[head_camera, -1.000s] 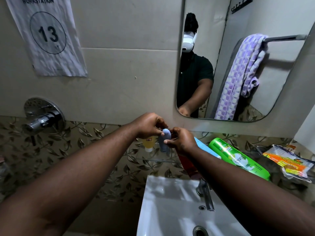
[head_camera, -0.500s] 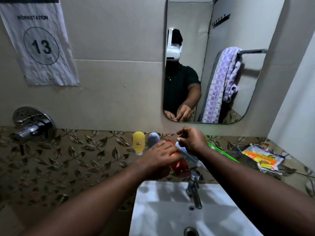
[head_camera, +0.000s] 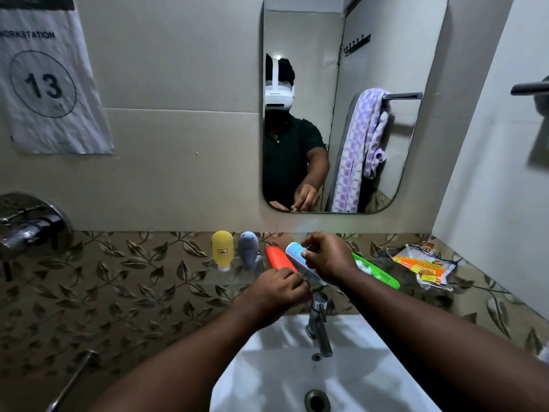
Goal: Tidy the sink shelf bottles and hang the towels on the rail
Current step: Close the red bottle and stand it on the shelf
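Observation:
On the glass shelf (head_camera: pixel 225 279) above the sink, a yellow bottle (head_camera: pixel 222 250) and a grey-blue bottle (head_camera: pixel 248 249) stand cap-down side by side. To their right a red bottle (head_camera: pixel 277 257) leans, with my left hand (head_camera: pixel 279 288) closed around its lower end. My right hand (head_camera: pixel 325 258) grips a light blue bottle (head_camera: pixel 295 253) that lies tilted next to the red one. A green tube (head_camera: pixel 377 272) lies flat to the right of my right hand. In the mirror, a purple-and-white towel (head_camera: pixel 358 150) hangs over a rail (head_camera: pixel 404 96).
A white sink (head_camera: pixel 297 376) with a chrome tap (head_camera: pixel 319 322) is directly below the shelf. An orange-and-white packet (head_camera: pixel 424 266) lies on the ledge at right. A chrome wall valve (head_camera: pixel 29 227) sticks out at left. A dark handle (head_camera: pixel 531 88) shows at the right edge.
The grey-blue bottle was in both hands and now stands beside the yellow one. My left hand moved to the red bottle, my right to the light blue one; both bottles are tilted up.

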`<state>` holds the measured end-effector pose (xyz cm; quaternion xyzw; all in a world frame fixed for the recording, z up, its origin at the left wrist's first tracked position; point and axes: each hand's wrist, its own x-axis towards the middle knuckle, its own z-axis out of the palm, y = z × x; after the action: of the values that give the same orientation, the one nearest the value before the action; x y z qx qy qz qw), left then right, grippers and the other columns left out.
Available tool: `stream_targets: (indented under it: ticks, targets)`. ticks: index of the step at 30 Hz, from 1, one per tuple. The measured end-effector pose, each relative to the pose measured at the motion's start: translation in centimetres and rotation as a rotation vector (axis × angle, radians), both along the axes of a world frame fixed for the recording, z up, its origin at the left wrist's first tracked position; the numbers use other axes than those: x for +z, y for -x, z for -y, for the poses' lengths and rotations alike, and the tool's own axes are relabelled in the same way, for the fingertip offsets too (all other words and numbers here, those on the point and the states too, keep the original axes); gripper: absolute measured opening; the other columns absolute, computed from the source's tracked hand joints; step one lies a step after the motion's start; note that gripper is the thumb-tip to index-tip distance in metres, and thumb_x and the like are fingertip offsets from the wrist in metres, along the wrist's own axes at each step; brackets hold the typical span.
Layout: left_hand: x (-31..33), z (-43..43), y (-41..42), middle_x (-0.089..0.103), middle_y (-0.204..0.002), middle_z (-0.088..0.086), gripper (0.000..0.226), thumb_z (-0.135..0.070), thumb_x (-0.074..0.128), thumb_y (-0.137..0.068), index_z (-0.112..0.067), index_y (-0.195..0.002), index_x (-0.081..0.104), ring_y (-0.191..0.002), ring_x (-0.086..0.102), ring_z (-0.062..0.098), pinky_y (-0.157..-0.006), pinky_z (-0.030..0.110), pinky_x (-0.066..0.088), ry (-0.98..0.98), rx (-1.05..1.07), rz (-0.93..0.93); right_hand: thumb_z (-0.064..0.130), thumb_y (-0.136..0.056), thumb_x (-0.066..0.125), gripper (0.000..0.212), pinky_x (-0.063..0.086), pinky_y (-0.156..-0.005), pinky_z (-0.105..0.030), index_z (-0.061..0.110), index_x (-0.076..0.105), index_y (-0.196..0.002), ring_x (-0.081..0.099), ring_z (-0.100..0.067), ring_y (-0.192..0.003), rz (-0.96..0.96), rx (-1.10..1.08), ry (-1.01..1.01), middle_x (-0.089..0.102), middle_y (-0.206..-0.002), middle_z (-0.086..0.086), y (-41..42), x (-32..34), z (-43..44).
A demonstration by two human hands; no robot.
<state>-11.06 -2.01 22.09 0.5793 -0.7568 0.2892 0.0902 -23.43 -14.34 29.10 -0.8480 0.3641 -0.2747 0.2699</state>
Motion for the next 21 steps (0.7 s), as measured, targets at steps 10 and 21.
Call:
stream_targets:
  ticks: [10,21]
  targets:
    - [3.8,-3.4,0.5,0.072,-0.111,0.006,0.031,-0.019,0.042,-0.101,-0.011,-0.115,0.068,-0.092,0.069,0.025,-0.060,0.038,0.057,0.039,0.026,-0.002,-0.001,-0.091,0.063,0.022,0.060,-0.078,-0.046,0.017,0.073,-0.099,0.073,-0.028,-0.077,0.002,0.144,-0.054,0.072,-0.086,0.000,0.5,0.6,-0.2]
    - [9.6,-6.9,-1.6,0.068,-0.124,0.016,0.050,0.011,0.059,-0.085,-0.002,-0.132,0.061,-0.105,0.069,0.029,-0.077,0.034,0.059,-0.082,-0.094,-0.072,-0.001,-0.087,0.071,0.037,0.052,-0.092,-0.031,0.006,0.069,-0.123,0.062,-0.016,-0.104,-0.130,0.621,0.119,0.071,-0.117,-0.004,-0.8,2.2,-2.0]
